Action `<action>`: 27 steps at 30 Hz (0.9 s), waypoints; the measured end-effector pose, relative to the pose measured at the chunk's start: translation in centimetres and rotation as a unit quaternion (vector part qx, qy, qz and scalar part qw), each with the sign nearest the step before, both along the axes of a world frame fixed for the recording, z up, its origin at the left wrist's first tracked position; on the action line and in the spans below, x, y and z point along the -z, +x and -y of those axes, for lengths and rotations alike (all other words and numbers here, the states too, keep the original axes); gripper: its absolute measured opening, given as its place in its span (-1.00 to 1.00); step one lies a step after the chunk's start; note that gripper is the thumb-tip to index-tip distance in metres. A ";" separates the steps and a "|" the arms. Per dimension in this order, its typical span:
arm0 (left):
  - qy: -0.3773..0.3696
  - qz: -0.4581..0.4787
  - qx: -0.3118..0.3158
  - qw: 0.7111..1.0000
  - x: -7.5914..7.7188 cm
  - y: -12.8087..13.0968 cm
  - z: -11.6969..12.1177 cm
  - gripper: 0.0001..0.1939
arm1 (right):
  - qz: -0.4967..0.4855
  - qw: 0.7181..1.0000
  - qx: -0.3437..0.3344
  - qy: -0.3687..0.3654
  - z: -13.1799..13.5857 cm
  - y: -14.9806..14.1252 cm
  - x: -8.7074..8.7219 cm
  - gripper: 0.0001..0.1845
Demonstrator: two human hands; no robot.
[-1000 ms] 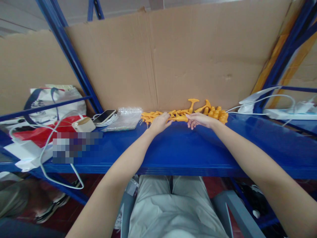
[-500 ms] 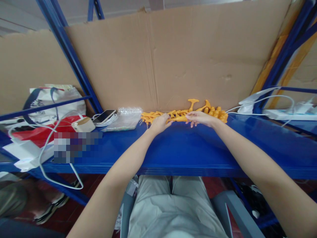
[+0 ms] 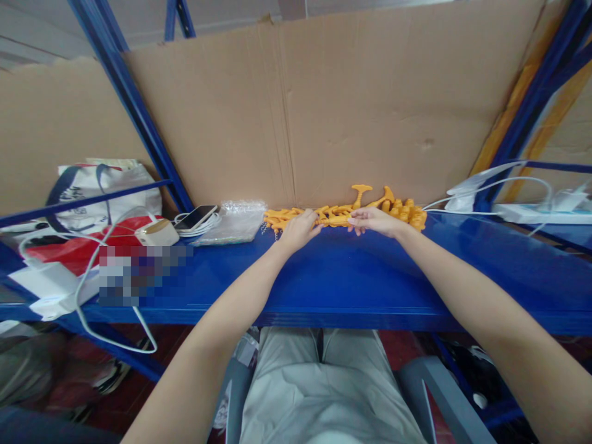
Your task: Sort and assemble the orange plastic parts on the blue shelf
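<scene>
A row of small orange plastic parts (image 3: 340, 214) lies along the back of the blue shelf (image 3: 351, 277), against the cardboard sheet. My left hand (image 3: 300, 228) rests on the left half of that row, fingers curled over some pieces. My right hand (image 3: 374, 220) lies on the middle of the row, fingers pinched on an orange piece. More orange parts (image 3: 407, 209) are heaped just right of my right hand, two of them standing up.
A clear plastic bag (image 3: 234, 221), a phone (image 3: 195, 217) on coiled white cable and a small beige box (image 3: 157, 232) lie to the left. A red and white bag (image 3: 92, 203) sits far left. White chargers and a power strip (image 3: 531, 209) lie right.
My right hand has crept slightly back toward the cardboard along the orange row. My left hand has barely shifted.
</scene>
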State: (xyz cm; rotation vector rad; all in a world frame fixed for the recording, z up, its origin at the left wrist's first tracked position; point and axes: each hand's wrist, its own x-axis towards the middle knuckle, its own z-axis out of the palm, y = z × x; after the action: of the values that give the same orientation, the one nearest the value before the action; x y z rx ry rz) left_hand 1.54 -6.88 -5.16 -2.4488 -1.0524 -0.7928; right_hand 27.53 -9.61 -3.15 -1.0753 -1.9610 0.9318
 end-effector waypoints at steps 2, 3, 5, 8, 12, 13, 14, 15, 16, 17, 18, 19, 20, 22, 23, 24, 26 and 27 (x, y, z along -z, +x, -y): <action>0.003 -0.006 -0.010 1.000 -0.1 0.1 0.3 -0.88 | 0.012 1.000 -0.001 0.005 0.0 0.1 0.0 -0.42; 0.004 -0.008 -0.014 1.000 -0.2 0.2 0.5 -0.87 | 0.017 1.000 -0.001 0.006 0.0 0.2 0.0 -0.39; 0.007 -0.012 -0.019 1.000 -0.3 0.3 0.7 -0.87 | 0.021 1.000 -0.001 0.003 0.0 0.2 0.1 -0.33; 0.010 -0.019 -0.026 0.999 -0.3 0.4 0.9 -0.86 | 0.015 1.000 0.001 -0.013 0.0 0.1 0.1 -0.28; 0.024 -0.022 -0.023 0.999 -0.2 0.3 0.8 -0.83 | 0.000 0.999 0.018 -0.046 0.1 -0.3 0.2 -0.26; 0.027 -0.022 -0.020 0.999 -0.2 0.3 0.8 -0.83 | -0.006 0.998 0.024 -0.055 0.0 -0.5 0.3 -0.26; 0.029 -0.022 -0.018 0.999 -0.2 0.3 0.8 -0.83 | -0.012 0.997 0.028 -0.065 0.0 -0.6 0.3 -0.27; 0.027 -0.022 -0.018 0.999 -0.2 0.4 0.8 -0.83 | -0.017 0.997 0.032 -0.073 -0.1 -0.6 0.3 -0.27; 0.023 -0.022 -0.020 0.999 -0.2 0.4 0.8 -0.83 | -0.021 0.996 0.035 -0.080 -0.1 -0.7 0.4 -0.27; 0.018 -0.023 -0.023 0.999 -0.2 0.4 0.9 -0.83 | -0.025 0.995 0.038 -0.086 -0.2 -0.7 0.4 -0.27; 0.012 -0.022 -0.028 0.999 -0.3 0.5 0.9 -0.83 | -0.028 0.995 0.043 -0.090 -0.2 -0.8 0.4 -0.27; 0.006 -0.020 -0.030 0.999 -0.3 0.5 1.0 -0.83 | -0.030 0.994 0.048 -0.094 -0.2 -0.8 0.4 -0.28; 0.002 -0.017 -0.031 0.999 -0.3 0.5 1.0 -0.83 | -0.030 0.993 0.052 -0.097 -0.2 -0.8 0.5 -0.29; 0.000 -0.008 -0.025 1.000 -0.3 0.5 0.9 -0.84 | -0.029 0.993 0.060 -0.098 -0.1 -0.9 0.5 -0.30; 0.001 -0.004 -0.021 1.000 -0.2 0.5 0.9 -0.84 | -0.029 0.993 0.064 -0.096 -0.1 -0.9 0.5 -0.31; 0.002 -0.001 -0.017 1.000 -0.2 0.5 0.8 -0.85 | -0.030 0.993 0.066 -0.094 0.0 -0.9 0.5 -0.31; -0.004 0.005 -0.015 1.000 -0.1 0.5 0.7 -0.85 | -0.032 0.993 0.066 -0.096 -0.1 -0.9 0.5 -0.32; -0.012 0.010 -0.015 1.000 -0.1 0.5 0.6 -0.86 | -0.031 0.992 0.063 -0.103 -0.1 -0.8 0.5 -0.34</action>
State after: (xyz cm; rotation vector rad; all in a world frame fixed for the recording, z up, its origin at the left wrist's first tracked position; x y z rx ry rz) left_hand 2.08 -7.52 -5.07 -2.4435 -1.1094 -0.8012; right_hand 26.69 -9.48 -3.67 -1.2540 -1.7534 1.1026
